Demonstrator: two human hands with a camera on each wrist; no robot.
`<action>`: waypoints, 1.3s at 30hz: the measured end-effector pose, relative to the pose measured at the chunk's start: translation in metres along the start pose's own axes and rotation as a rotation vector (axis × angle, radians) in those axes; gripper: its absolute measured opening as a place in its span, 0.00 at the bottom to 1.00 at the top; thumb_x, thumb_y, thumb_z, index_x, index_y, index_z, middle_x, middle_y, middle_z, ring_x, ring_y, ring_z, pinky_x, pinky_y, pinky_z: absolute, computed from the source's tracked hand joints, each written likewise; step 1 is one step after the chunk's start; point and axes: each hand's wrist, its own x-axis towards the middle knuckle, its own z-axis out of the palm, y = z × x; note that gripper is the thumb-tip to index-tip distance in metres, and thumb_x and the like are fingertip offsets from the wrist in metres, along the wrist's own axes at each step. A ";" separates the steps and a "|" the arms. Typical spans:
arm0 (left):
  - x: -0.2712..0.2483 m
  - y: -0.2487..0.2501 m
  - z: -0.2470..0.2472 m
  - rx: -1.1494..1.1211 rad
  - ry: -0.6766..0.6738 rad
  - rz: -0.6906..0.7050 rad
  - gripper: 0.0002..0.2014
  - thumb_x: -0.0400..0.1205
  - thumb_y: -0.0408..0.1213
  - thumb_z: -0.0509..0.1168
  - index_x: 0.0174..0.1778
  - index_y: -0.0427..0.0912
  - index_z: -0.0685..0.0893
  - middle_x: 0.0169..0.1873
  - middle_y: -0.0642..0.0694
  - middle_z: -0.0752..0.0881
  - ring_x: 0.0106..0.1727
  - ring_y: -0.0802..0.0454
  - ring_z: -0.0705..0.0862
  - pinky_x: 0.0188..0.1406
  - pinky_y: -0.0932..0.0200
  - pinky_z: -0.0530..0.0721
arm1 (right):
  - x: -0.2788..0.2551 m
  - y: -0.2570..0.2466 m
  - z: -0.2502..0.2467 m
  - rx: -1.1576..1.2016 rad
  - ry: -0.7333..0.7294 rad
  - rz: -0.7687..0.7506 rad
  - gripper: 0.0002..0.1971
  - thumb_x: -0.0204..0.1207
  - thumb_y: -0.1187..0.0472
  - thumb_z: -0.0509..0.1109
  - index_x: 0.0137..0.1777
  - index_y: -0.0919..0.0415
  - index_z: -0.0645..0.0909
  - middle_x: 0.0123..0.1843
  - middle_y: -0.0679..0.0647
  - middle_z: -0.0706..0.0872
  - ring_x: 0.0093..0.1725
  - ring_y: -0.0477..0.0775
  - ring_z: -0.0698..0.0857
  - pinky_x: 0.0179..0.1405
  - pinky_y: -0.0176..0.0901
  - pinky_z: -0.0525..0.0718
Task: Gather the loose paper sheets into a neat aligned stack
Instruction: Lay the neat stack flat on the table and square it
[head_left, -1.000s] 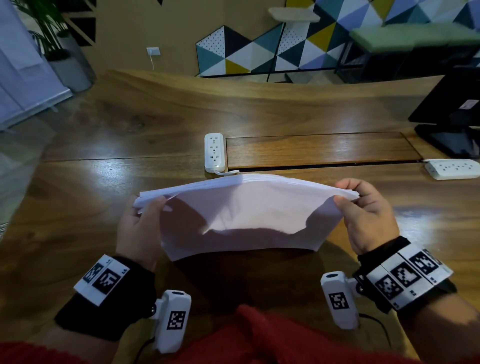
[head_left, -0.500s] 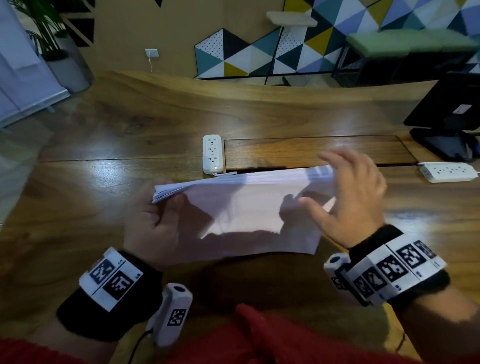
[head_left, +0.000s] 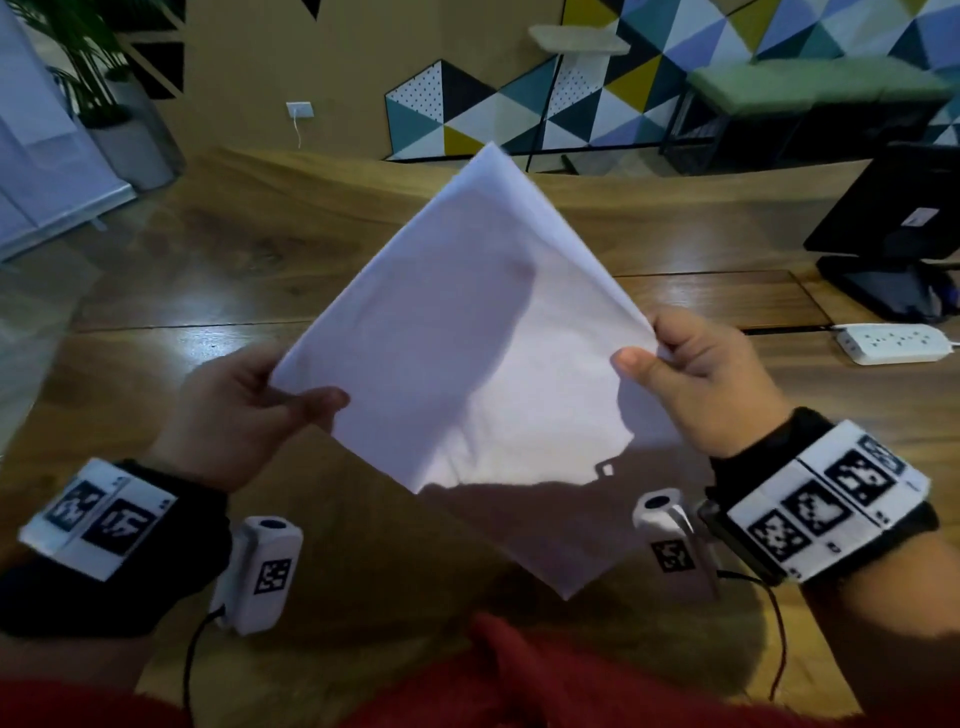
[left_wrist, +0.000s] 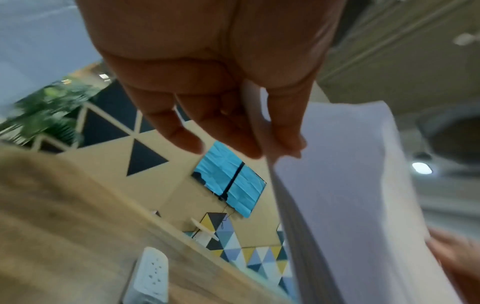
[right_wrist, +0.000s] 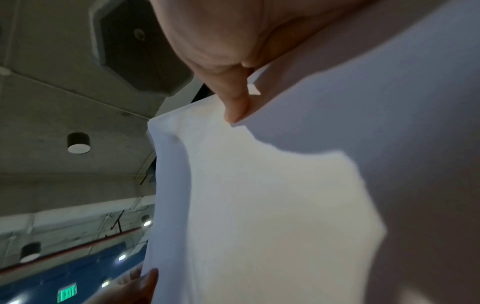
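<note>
A stack of white paper sheets (head_left: 467, 353) is held in the air above the wooden table (head_left: 208, 249), turned like a diamond with one corner pointing away. My left hand (head_left: 244, 410) pinches its left corner, thumb on top and fingers behind. My right hand (head_left: 696, 379) pinches the right corner in the same way. In the left wrist view the stack (left_wrist: 345, 205) shows its layered edge below my left hand (left_wrist: 246, 127). The right wrist view is filled by the paper (right_wrist: 272, 205), with my right hand (right_wrist: 233, 86) pinching its edge.
A white power strip (head_left: 893, 343) lies on the table at the right, in front of a black monitor stand (head_left: 883, 291). Another power strip (left_wrist: 148, 275) appears in the left wrist view. A recessed wooden panel (head_left: 727, 301) runs across the table's middle.
The stack was held low and sideways over the table, then my right hand let go and regripped. Now both hands hold it raised and rotated into a diamond.
</note>
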 end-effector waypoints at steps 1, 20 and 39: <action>0.001 -0.002 -0.004 -0.072 0.026 -0.031 0.12 0.63 0.41 0.76 0.40 0.41 0.87 0.33 0.50 0.91 0.32 0.63 0.87 0.28 0.75 0.82 | 0.000 0.002 0.000 0.081 -0.002 0.013 0.07 0.68 0.59 0.66 0.36 0.43 0.82 0.30 0.43 0.83 0.33 0.43 0.77 0.32 0.34 0.74; -0.006 0.001 0.089 -0.280 0.329 0.210 0.17 0.76 0.47 0.62 0.61 0.54 0.75 0.55 0.47 0.86 0.56 0.43 0.86 0.53 0.50 0.87 | -0.018 0.050 0.060 0.059 0.443 -0.135 0.17 0.76 0.59 0.60 0.62 0.63 0.67 0.52 0.24 0.78 0.51 0.16 0.73 0.48 0.13 0.70; 0.021 -0.102 0.135 0.159 -0.221 -0.740 0.21 0.70 0.40 0.63 0.57 0.34 0.76 0.56 0.33 0.84 0.56 0.34 0.84 0.57 0.48 0.82 | -0.008 0.126 0.082 -0.367 -0.241 0.872 0.02 0.79 0.66 0.56 0.49 0.63 0.65 0.42 0.56 0.73 0.47 0.56 0.73 0.47 0.44 0.70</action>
